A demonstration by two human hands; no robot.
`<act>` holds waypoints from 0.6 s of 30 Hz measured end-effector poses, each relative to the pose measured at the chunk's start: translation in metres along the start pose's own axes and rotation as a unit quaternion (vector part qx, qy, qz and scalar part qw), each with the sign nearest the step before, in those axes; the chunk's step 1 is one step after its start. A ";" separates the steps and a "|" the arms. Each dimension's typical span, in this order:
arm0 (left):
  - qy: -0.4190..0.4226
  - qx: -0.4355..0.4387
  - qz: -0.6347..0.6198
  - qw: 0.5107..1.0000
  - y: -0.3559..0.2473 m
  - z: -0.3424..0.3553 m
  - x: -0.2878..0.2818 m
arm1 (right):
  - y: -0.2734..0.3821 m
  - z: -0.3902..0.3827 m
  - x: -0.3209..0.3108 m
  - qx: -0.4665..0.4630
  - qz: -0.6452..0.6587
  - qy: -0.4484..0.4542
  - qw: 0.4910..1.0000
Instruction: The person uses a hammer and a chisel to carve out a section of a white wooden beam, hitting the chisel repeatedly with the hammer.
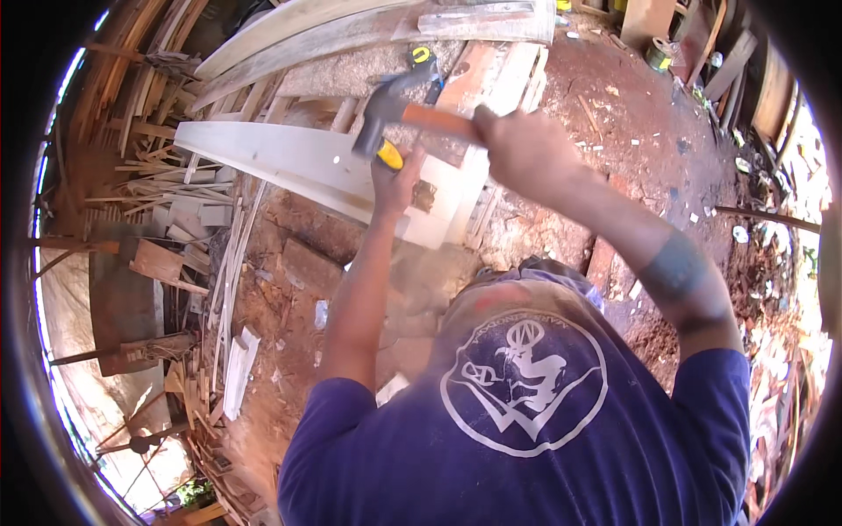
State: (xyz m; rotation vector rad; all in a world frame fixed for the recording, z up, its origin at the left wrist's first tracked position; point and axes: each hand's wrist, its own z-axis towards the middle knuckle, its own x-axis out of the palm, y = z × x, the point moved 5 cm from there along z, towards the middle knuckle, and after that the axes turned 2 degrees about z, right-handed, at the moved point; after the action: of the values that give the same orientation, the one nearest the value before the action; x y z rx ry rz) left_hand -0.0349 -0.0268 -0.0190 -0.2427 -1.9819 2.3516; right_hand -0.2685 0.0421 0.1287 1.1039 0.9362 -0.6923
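To strike well, you should bring the hammer (379, 119) squarely down on the butt of the yellow-handled tool (390, 155), probably a chisel, and grip low enough to spare your fingers. Your right hand (526, 156) is closed around the hammer's handle, with the head at your eleven o'clock. Your left hand (399, 187) is curled narrowly about the tool, over the pale tapered board (281, 159) running toward ten o'clock; its tip is hidden, so whether it touches the wood I cannot tell.

Orange hammer handle (438, 121), grey hammerhead (377, 112), yellow tool handle (389, 155), cream board (272, 156), white-printed purple shirt (645, 438)
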 end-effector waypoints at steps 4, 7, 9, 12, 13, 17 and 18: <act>-0.007 0.013 0.087 0.996 -0.011 -0.018 -0.011 | -0.026 -0.009 -0.029 0.068 0.094 -0.041 0.992; -0.039 0.089 0.206 0.974 -0.021 -0.067 -0.016 | -0.048 -0.037 -0.037 0.102 0.163 -0.115 0.975; -0.049 0.113 0.144 0.982 -0.020 -0.083 -0.020 | -0.060 -0.045 -0.034 0.129 0.186 -0.135 0.965; -0.040 0.090 0.058 0.993 -0.015 -0.070 -0.031 | -0.068 -0.045 -0.027 0.175 0.198 -0.122 0.957; -0.021 0.048 0.033 0.998 -0.021 -0.055 -0.028 | -0.066 -0.043 -0.027 0.172 0.197 -0.120 0.958; 0.005 0.037 0.050 0.998 -0.019 -0.028 -0.019 | -0.051 -0.038 -0.029 0.125 0.206 -0.124 0.963; -0.005 0.047 0.041 0.998 -0.017 -0.033 -0.015 | -0.048 -0.040 -0.025 0.114 0.215 -0.121 0.962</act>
State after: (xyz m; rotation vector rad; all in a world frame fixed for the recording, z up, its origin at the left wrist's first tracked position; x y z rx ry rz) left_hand -0.0163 0.0061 -0.0064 -0.3131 -1.8948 2.4917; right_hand -0.3312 0.0656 0.1241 1.3381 0.3914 -0.5667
